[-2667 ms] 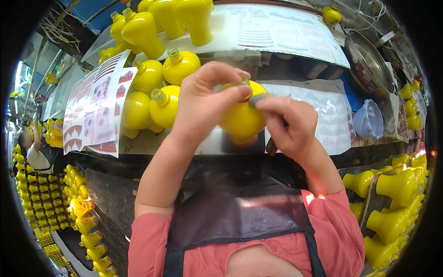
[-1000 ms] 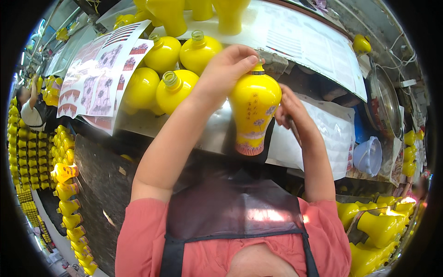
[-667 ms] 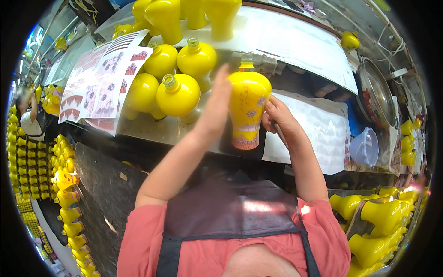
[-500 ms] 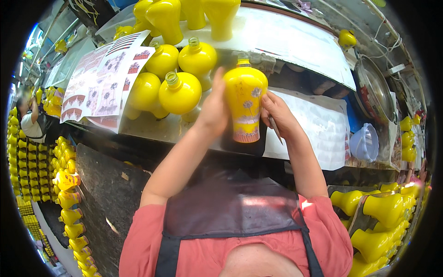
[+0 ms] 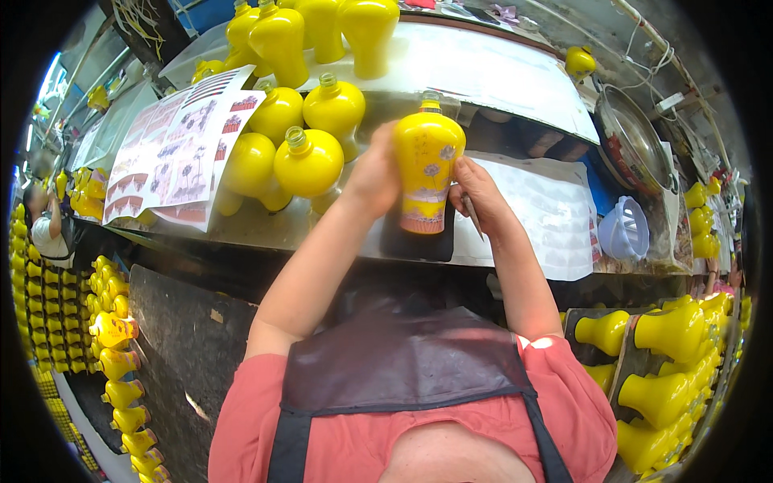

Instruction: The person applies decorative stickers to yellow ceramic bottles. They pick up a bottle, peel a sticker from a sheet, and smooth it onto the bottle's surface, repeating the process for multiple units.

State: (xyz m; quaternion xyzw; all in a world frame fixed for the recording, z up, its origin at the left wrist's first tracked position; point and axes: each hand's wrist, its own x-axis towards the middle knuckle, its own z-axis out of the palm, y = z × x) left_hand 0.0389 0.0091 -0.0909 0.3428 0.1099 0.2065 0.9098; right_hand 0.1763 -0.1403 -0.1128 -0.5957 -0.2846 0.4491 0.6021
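A glossy yellow bottle (image 5: 412,157) with a clear glass neck stands nearly upright before me. Purple flowers and dark script decorate its front, and a patterned band circles its foot. My left hand (image 5: 377,175) is pressed to its left side, fingers mostly hidden behind it. On the other side, my right hand (image 5: 480,191) touches the bottle with thumb and curled fingers. A thin, pointed, dark tool (image 5: 473,216) is held in that same hand, its tip pointing down; its exact kind is unclear. Under the bottle's foot lies a black pad (image 5: 415,245).
Several plain yellow bottles (image 5: 309,163) stand left of my hands, beside printed decal sheets (image 5: 173,153). More stand upside down (image 5: 369,36) at the back. White paper (image 5: 539,213) and a pale blue basket (image 5: 624,229) lie to the right. Racks of yellow bottles (image 5: 656,398) flank me.
The bottle has shifted slightly up and tilted a little, its foot moving left. My left hand, blurred before, now rests steadier on its side. The whole view has shifted slightly.
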